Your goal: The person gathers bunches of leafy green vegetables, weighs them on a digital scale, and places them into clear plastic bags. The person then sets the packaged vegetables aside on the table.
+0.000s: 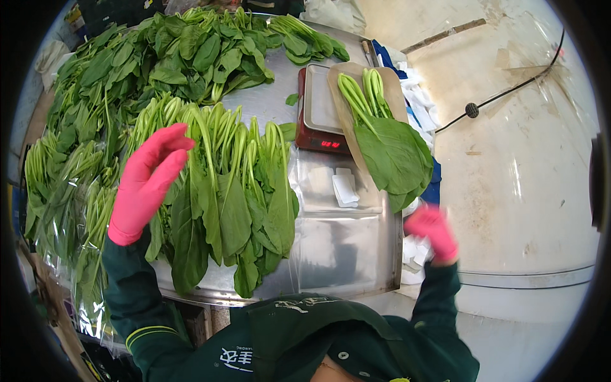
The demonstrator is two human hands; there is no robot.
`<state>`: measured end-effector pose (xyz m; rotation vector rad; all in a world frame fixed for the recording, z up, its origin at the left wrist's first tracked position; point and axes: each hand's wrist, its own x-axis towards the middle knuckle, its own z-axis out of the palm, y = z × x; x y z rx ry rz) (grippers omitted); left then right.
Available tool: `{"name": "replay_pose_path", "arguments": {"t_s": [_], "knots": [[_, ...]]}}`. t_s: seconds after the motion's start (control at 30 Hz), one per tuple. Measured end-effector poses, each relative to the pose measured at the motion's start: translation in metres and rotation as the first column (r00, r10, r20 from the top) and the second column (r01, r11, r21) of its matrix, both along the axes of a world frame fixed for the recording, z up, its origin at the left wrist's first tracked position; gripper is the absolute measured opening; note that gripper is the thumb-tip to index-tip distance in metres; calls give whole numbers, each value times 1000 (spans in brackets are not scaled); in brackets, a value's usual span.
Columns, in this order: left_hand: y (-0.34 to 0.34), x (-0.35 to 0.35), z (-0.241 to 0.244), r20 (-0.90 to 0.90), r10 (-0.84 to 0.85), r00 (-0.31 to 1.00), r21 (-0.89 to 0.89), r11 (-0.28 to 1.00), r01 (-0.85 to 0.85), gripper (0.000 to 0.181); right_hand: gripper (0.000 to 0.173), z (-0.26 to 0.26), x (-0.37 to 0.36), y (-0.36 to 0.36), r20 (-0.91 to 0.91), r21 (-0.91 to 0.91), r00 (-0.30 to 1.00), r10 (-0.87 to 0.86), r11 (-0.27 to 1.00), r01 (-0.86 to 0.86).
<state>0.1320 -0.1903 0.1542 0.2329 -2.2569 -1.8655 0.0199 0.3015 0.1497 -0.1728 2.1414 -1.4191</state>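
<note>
My left hand [150, 184], in a pink glove, is raised over the left part of a row of leafy greens [234, 191], fingers bent and thumb apart, with nothing visible between them. Gloved in pink too, my right hand [432, 229] is blurred beyond the table's right edge, just below the leaf tips of a bunch of greens [391, 153]. Its fingers look curled; whether they hold anything cannot be told. That bunch lies stems up on a tan board [340, 102], which overlaps the right side of a red digital scale [300, 136] with a metal pan [322, 100].
Piled greens [191, 52] cover the back left of the metal table [343, 258]. Bagged greens [90, 243] lie at the left edge. White cards [344, 187] rest below the scale. A wooden-handled tool [366, 50] lies behind it. A black cable [506, 93] hangs at right.
</note>
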Motion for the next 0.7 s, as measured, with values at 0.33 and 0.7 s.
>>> {"name": "replay_pose_path", "arguments": {"t_s": [0.33, 0.7], "knots": [[86, -64, 7, 57, -352, 934, -289, 890, 353, 37, 10, -19, 62, -6, -347, 570, 890, 295, 820, -50], [-3, -6, -128, 160, -13, 987, -942, 298, 157, 37, 14, -94, 21, -142, -583, 94, 755, 301, 948, -306]]}}
